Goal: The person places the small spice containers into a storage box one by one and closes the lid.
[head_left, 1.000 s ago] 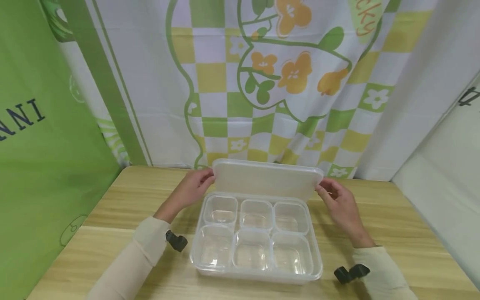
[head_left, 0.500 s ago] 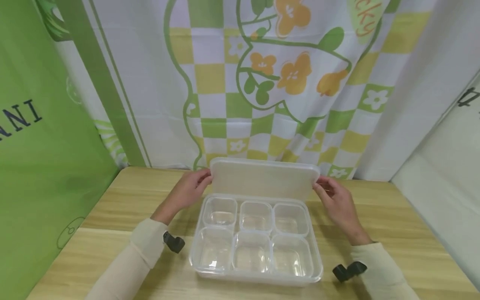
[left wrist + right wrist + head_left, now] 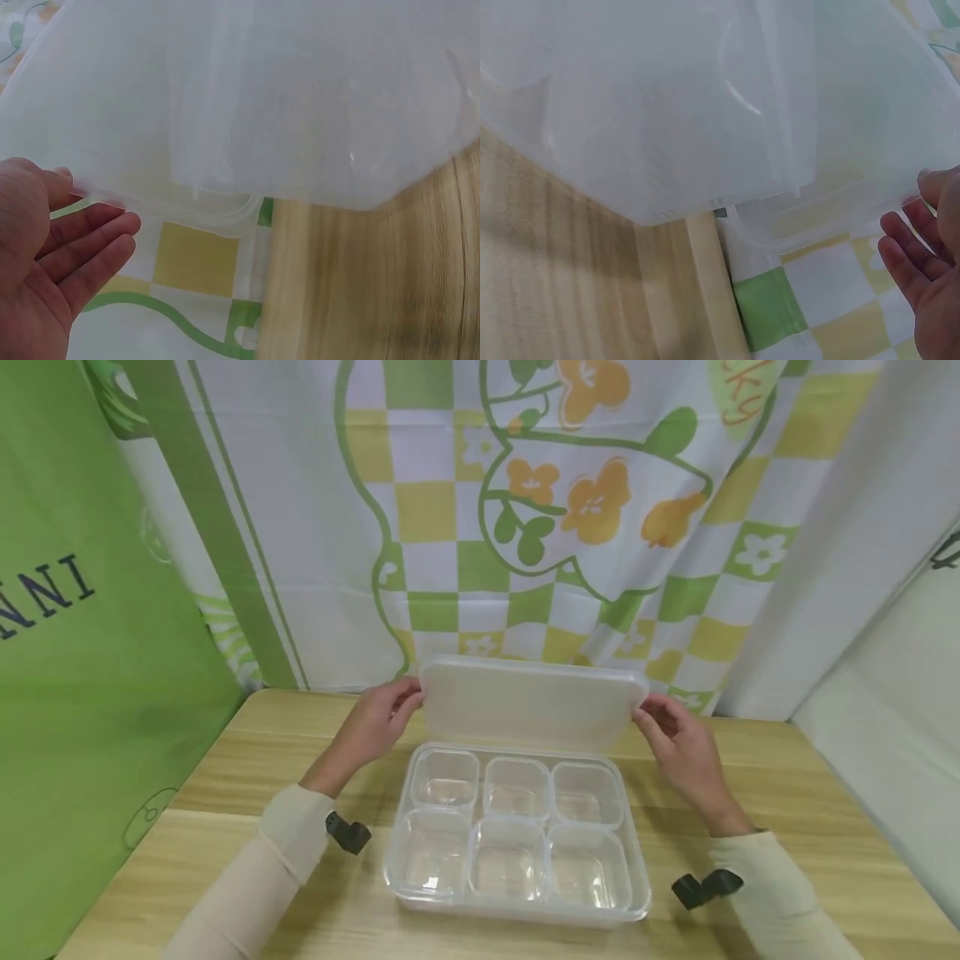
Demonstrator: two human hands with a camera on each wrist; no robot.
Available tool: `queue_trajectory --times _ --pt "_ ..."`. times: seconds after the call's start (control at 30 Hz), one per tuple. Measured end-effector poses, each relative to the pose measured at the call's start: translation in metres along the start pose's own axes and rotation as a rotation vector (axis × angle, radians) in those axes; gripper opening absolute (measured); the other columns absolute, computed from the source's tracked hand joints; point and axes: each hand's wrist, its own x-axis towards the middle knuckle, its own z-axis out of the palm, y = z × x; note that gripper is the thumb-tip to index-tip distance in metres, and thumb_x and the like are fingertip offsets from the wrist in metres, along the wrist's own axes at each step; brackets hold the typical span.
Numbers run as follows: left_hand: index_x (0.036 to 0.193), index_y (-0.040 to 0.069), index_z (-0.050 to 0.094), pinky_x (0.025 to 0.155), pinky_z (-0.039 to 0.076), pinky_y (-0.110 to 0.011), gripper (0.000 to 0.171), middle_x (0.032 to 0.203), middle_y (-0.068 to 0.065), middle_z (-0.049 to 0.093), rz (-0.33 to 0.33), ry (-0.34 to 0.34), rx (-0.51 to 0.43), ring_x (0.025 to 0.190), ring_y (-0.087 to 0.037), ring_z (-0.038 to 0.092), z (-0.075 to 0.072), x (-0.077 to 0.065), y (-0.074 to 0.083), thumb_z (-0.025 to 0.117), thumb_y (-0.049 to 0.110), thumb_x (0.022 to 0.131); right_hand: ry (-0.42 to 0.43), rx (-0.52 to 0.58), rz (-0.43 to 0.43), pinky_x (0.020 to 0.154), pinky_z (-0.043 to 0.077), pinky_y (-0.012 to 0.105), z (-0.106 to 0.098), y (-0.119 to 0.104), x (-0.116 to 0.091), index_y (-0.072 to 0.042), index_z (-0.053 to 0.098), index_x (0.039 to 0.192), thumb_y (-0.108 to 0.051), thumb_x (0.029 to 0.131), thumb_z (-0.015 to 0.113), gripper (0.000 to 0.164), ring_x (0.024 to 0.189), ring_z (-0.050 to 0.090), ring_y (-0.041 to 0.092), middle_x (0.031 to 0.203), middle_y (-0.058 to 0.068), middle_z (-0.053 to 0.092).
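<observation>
A translucent plastic lid (image 3: 532, 706) stands tilted up behind a clear storage box (image 3: 517, 913). My left hand (image 3: 375, 720) pinches the lid's left edge between thumb and fingers; in the left wrist view that hand (image 3: 56, 255) has its lower fingers loosely extended below the lid. At the opposite edge, my right hand (image 3: 684, 752) pinches the lid the same way, and the right wrist view has this hand (image 3: 930, 247) at the lid's rim. Inside the box sit several small clear containers (image 3: 510, 860) in two rows, with nothing visible in them.
The box rests on a wood-grain table (image 3: 225, 777). Behind the table's far edge hangs a checked, flower-printed curtain (image 3: 487, 560). A green cloth (image 3: 97, 693) borders the left side and a pale cloth (image 3: 885, 693) the right.
Both hands have raised the lid slightly, and its lower edge now stands farther above the box's back rim. The box stays in place; the head view shifts a little.
</observation>
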Motion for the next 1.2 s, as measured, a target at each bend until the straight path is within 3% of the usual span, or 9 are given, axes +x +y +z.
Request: queue_trajectory --times 0.17,0.37,0.47,0.6,0.73,1.0,1.2 --pt "0.11 -0.002 0.069 0.081 0.06 -0.042 0.019 0.097 -0.012 0.074 0.022 0.03 -0.043 0.091 -0.029 0.072 -0.004 0.003 0.007 0.057 0.012 0.107 0.031 0.044 -0.011 0.083 0.049 0.009 -0.005 -0.007 0.004 0.008 0.067 0.117 -0.003 0.1 0.066 0.02 0.097 0.062 -0.006 0.109 0.02 0.069" --pt "0.113 -0.007 0.072 0.074 0.062 -0.039 0.019 0.099 -0.016 0.076 0.111 0.189 -0.032 0.085 -0.027 0.074 -0.015 0.008 0.016 0.065 0.006 0.102 0.053 0.049 -0.035 0.083 0.05 0.009 -0.005 -0.015 0.012 0.008 0.066 0.12 -0.002 0.1 0.066 0.023 0.096 0.062 -0.005 0.111 0.021 0.07" --pt "0.114 -0.008 0.072 0.071 0.061 -0.034 0.018 0.098 -0.017 0.076 0.142 0.227 -0.055 0.083 -0.027 0.075 -0.018 0.01 0.017 0.067 0.003 0.1 0.104 0.084 -0.049 0.081 0.051 0.011 -0.004 -0.02 0.014 0.008 0.067 0.119 0.001 0.099 0.067 0.022 0.092 0.063 -0.002 0.106 0.017 0.07" --pt "0.113 -0.007 0.073 0.069 0.059 -0.024 0.017 0.098 -0.016 0.076 0.156 0.248 -0.096 0.081 -0.025 0.074 -0.021 0.009 0.02 0.067 0.002 0.1 0.163 0.146 -0.077 0.078 0.052 0.013 -0.004 -0.027 0.015 0.009 0.067 0.118 0.005 0.098 0.066 0.021 0.087 0.065 0.004 0.099 0.005 0.07" --pt "0.113 -0.007 0.073 0.065 0.057 -0.02 0.017 0.095 -0.014 0.076 0.155 0.281 -0.162 0.077 -0.025 0.073 -0.027 0.007 0.027 0.067 0.001 0.099 0.163 0.19 -0.102 0.076 0.054 0.014 -0.007 -0.036 0.016 0.012 0.066 0.119 0.007 0.098 0.064 0.022 0.084 0.067 0.008 0.098 -0.004 0.069" --pt "0.118 -0.004 0.073 0.057 0.054 -0.019 0.02 0.088 -0.009 0.074 0.094 0.275 -0.232 0.07 -0.029 0.068 -0.035 -0.001 0.036 0.065 0.003 0.101 0.123 0.221 -0.115 0.072 0.055 0.016 -0.013 -0.053 0.013 0.011 0.066 0.121 0.009 0.099 0.061 0.022 0.081 0.067 0.01 0.099 0.002 0.068" --pt "0.129 -0.004 0.066 0.056 0.053 -0.02 0.029 0.082 -0.007 0.071 0.074 0.251 -0.214 0.064 -0.019 0.064 -0.04 -0.013 0.041 0.063 0.001 0.101 0.059 0.242 -0.117 0.071 0.056 0.018 -0.016 -0.058 0.005 0.01 0.06 0.13 0.014 0.097 0.06 0.033 0.08 0.066 0.009 0.099 0.007 0.067"
